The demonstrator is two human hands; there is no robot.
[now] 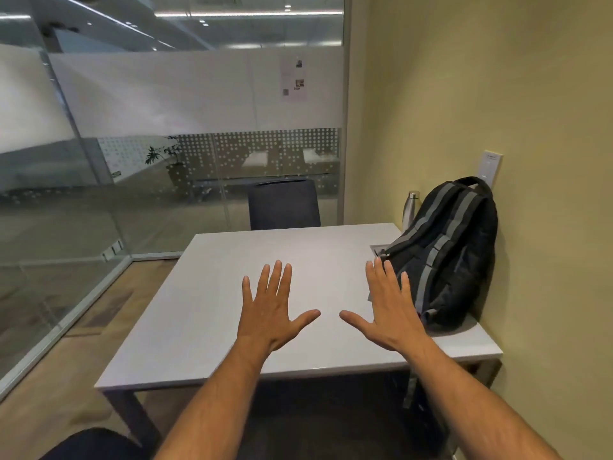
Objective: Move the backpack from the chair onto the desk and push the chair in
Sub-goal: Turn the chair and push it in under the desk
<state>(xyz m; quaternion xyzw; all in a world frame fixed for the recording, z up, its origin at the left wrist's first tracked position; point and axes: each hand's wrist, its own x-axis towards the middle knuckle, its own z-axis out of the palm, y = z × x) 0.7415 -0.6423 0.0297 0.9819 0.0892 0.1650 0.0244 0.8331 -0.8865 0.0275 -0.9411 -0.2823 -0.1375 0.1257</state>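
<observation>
A black backpack (454, 250) with grey straps stands on the white desk (258, 277), at its right side, leaning against the yellow wall. My left hand (270, 310) is held flat over the middle of the desk, fingers spread, holding nothing. My right hand (388, 310) is also spread and empty; its fingertips are just left of the backpack's lower straps. A dark chair (283, 204) is at the far side of the desk, only its backrest showing. A dark rounded shape (89, 443) at the bottom left corner may be another chair; I cannot tell.
A steel bottle (409, 210) stands behind the backpack by the wall. A cable slot (376, 249) is set into the desk beside the backpack. Glass partitions (83, 194) enclose the left and far sides. A wall plate (491, 167) sits above the backpack.
</observation>
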